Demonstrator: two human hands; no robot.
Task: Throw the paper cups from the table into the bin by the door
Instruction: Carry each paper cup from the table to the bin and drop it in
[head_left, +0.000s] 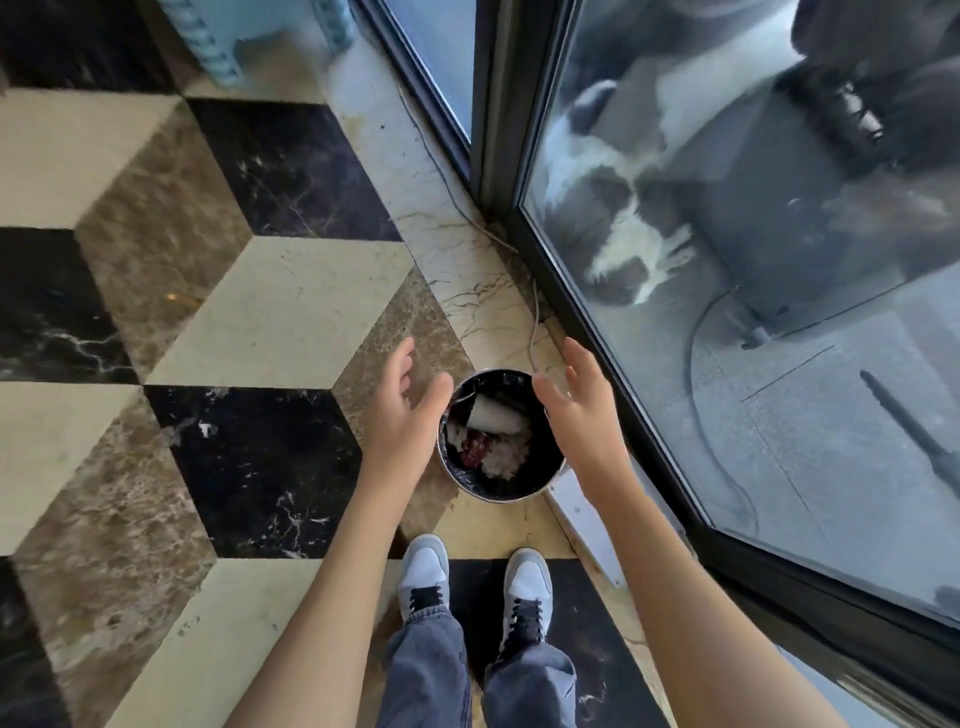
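Note:
A small round bin (497, 496) with a black liner stands on the floor beside the glass door. Inside it a white paper cup (496, 415) lies on its side on top of crumpled white paper and a red wrapper. My left hand (410, 410) hovers over the bin's left rim, fingers apart, holding nothing. My right hand (579, 405) hovers over the right rim, also open and empty. No table shows in the head view.
The glass door (727, 312) with its dark frame runs along the right; a black-and-white dog (623, 228) lies behind the glass. A thin cord (532, 332) trails along the threshold. My two sneakers (475, 582) stand just short of the bin. The floor is patterned marble.

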